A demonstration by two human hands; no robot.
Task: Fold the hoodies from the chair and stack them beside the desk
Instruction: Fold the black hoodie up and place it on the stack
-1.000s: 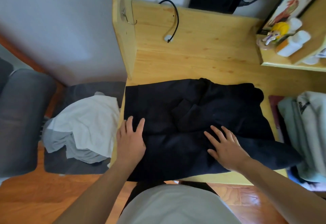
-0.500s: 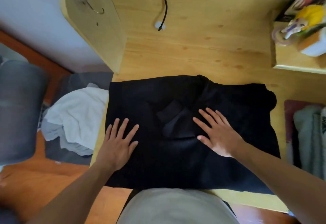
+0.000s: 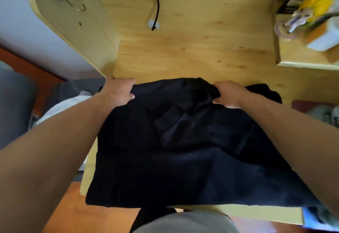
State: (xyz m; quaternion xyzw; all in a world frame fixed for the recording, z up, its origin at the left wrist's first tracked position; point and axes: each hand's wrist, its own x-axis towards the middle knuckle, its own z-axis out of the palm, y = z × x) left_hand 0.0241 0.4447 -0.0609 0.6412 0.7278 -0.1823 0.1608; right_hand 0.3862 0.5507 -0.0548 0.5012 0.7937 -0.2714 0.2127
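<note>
A black hoodie (image 3: 183,150) lies spread on the wooden desk (image 3: 192,53), its near edge hanging over the desk's front. My left hand (image 3: 119,90) grips the hoodie's far left corner with curled fingers. My right hand (image 3: 228,93) grips the far edge right of the middle, bunching the cloth. A folded sleeve end shows in the middle of the garment. White and grey clothes (image 3: 60,108) lie on a grey seat to the left, partly hidden by my left arm.
A black cable (image 3: 156,7) runs down to a hole in the desk. A shelf at the right carries a figurine (image 3: 300,14) and a white box. More clothes (image 3: 326,115) lie at the right edge. A metal hook (image 3: 73,5) hangs on the desk's side panel.
Both hands left the middle of the hoodie, where they pressed flat, and reached to its far edge, where they now grip the cloth. The camera moved closer over the desk.
</note>
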